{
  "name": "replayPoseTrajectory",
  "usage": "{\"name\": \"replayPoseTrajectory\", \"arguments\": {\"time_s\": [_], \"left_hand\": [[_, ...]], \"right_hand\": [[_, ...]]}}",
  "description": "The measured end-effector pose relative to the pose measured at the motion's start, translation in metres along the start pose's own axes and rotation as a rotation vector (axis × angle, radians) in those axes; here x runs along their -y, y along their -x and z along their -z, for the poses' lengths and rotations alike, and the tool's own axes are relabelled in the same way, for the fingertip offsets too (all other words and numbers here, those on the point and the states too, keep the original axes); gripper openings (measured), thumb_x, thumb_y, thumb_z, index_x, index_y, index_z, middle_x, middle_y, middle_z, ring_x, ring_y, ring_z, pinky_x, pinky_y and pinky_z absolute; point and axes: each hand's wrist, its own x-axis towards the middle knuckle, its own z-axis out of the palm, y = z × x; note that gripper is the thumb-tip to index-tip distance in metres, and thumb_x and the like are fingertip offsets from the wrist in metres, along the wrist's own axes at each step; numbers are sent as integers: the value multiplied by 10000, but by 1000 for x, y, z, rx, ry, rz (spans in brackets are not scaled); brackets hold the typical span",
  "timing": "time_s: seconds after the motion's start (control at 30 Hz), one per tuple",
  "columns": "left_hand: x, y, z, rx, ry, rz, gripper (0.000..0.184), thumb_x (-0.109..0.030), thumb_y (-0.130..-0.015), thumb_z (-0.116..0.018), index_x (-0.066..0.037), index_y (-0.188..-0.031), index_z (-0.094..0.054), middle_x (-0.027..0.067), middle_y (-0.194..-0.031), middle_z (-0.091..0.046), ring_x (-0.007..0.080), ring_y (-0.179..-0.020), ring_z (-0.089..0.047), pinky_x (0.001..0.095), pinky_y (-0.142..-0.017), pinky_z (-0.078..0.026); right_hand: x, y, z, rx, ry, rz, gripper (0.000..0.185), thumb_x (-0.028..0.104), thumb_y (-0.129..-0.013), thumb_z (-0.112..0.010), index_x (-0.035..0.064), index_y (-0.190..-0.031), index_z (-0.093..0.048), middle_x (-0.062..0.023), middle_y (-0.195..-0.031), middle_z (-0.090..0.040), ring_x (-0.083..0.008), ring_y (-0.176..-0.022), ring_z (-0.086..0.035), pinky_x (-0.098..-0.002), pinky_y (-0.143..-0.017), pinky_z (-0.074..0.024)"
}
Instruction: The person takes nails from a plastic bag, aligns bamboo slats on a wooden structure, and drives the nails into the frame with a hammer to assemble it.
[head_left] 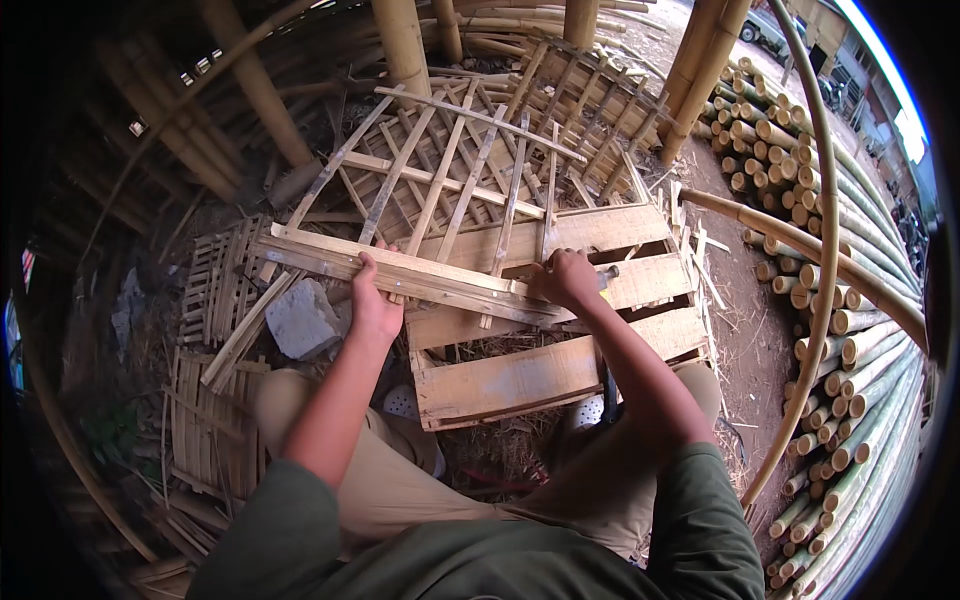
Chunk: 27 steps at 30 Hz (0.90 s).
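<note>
Head view: from above the lap, looking down at the work and out to the yard.
Writing: a pale yellow patch (603, 281) beside the right hand is too small to read.
Surface: a slatted wooden crate (510, 382) between the knees, over straw-strewn earth (740, 335).
Room: a dim work area with upright bamboo posts (402, 48), woven panels (215, 275) at the left and a yard at the right with a vehicle (764, 32).
Lattice: the light wooden lattice (482, 188) slants away from the body, its near end at the bundle of slats (405, 272) and partly over the crate.
Left hand: the hand (376, 305) grips the near edge of the bundle, thumb on top, fingers mostly hidden.
Right hand: the hand (568, 278) is at the bundle's right end, above the crate, fingers curled narrow; what they hold I cannot tell. A dull metal piece (609, 272) shows just beside it.
Crate top: three wide boards, with gaps between.
Lattice count: six long slats, crossed by two beyond the bundle.
Block: one grey block (303, 320), left of the left forearm.
Shoes: two pale clogs (587, 412) with holes, partly hidden.
Poles: a big stack of cut bamboo (860, 350), too many to count surely.
</note>
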Motion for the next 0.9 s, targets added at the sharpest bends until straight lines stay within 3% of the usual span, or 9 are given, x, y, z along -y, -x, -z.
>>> {"name": "replayPoseTrajectory", "arguments": {"time_s": [0.03, 0.13, 0.23, 0.3, 0.5, 0.9], "left_hand": [[-3, 3, -4, -1, -1, -5, 542, -434, -978, -496, -110, -1407, -427, 78, -1342, -519, 214, -1260, -467, 397, -1070, -350], [-7, 7, -8, -27, -56, 36, 601, -464, -950, -550, -106, -1418, -429, 79, -1372, -491, 195, -1282, -440, 387, -1078, -332], [-3, -1, -4, -28, -51, 31, 599, -395, -912, -649, -110, -1398, -447, 64, -1325, -525, 183, -1259, -459, 379, -1058, -349], [-1, -5, -1, -38, -145, 27, 591, -259, -863, -730, -103, -1370, -469, 46, -1259, -558, 171, -1211, -495, 371, -1030, -379], [5, -8, -1, -34, -137, -90, 539, -64, -804, -751, -71, -1287, -512, 42, -1188, -583, 168, -1137, -536, 346, -1001, -403], [1, 8, -19, -41, -94, -136, 517, -38, -814, -727, -37, -1285, -514, 82, -1210, -591, 190, -1166, -536, 349, -1021, -397]], "right_hand": [[0, -3, -7, -120, 95, 71, 426, 400, -854, -638, -24, -864, -674, -233, -843, -683, -406, -794, -663, -476, -738, -526], [3, -16, -10, -8, 35, -78, 454, 453, -828, -636, 0, -824, -667, -221, -838, -686, -398, -797, -668, -480, -746, -523], [3, -21, -10, 29, 27, -133, 445, 455, -820, -615, 13, -826, -675, -216, -825, -687, -399, -776, -664, -496, -776, -505], [3, -22, -12, 27, 90, -104, 406, 410, -822, -604, 10, -817, -675, -217, -815, -684, -397, -755, -663, -511, -785, -471], [-2, -10, -34, -261, 20, -47, 341, 353, -854, -577, 33, -774, -664, -187, -815, -678, -360, -816, -633, -481, -787, -415], [-2, -5, -30, -278, -25, -48, 311, 339, -857, -595, 43, -779, -645, -167, -796, -663, -337, -820, -609, -468, -778, -398]]}}
